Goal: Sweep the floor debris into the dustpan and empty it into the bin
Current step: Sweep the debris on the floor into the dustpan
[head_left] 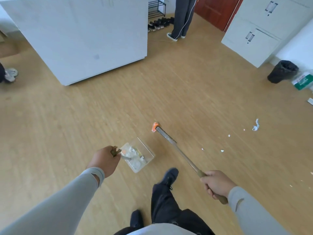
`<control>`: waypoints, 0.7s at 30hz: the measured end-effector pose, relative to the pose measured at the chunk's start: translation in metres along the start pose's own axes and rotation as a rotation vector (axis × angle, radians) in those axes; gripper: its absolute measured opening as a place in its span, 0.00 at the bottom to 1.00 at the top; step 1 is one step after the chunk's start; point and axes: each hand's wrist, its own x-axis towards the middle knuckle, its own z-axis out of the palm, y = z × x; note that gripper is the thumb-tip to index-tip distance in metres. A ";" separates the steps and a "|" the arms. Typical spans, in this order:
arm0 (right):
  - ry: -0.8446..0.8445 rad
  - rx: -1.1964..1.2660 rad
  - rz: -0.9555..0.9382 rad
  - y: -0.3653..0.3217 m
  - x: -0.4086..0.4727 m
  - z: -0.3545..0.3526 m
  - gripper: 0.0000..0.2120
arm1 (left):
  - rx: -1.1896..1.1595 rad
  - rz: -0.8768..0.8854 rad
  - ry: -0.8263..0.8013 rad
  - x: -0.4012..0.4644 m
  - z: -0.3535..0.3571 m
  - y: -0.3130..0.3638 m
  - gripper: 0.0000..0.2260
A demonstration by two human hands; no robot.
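Dustpan (138,156): clear, box-like, on the wooden floor (186,92) just ahead of my feet; I see white crumpled scraps and small bits lying inside it.
Left hand (105,160): my grip is curled tight round the dustpan's short olive handle at its near-left edge.
Right hand (217,184): my grip is clamped on the olive end of the broom (176,148) handle.
Broom: the metal shaft slants forward and left from my right hand; its orange head (155,127) sits low at the floor, beyond the dustpan and apart from it.
Debris (255,127): a twisted white paper strip and several small white flecks lie scattered on the floor to the right of the broom, well apart from the dustpan.
Bin (282,71): black, lined with a dark bag, standing far right near a pale cabinet (254,38), with a green-and-white packet (303,81) beside it.
Others: a person (183,17) in grey trousers stands at the back by a shoe rack (155,9).
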 end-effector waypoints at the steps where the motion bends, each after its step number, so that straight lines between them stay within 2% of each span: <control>1: 0.007 -0.020 -0.015 -0.009 0.012 -0.008 0.06 | -0.014 -0.014 0.002 0.009 -0.001 0.006 0.06; 5: 0.024 -0.076 -0.068 -0.052 0.061 -0.044 0.14 | 0.014 -0.062 0.009 0.042 0.000 0.037 0.07; 7: 0.014 -0.077 -0.066 -0.077 0.084 -0.062 0.15 | 0.028 -0.089 -0.001 0.062 0.002 0.056 0.07; 18: 0.027 -0.309 -0.049 -0.193 0.188 -0.123 0.06 | -0.006 -0.203 -0.065 0.172 0.047 0.122 0.06; 19: 0.023 -0.317 -0.042 -0.202 0.193 -0.125 0.07 | -0.001 -0.206 -0.073 0.181 0.052 0.124 0.06; 21: 0.007 -0.342 -0.031 -0.220 0.203 -0.126 0.17 | -0.025 -0.207 -0.089 0.197 0.059 0.127 0.06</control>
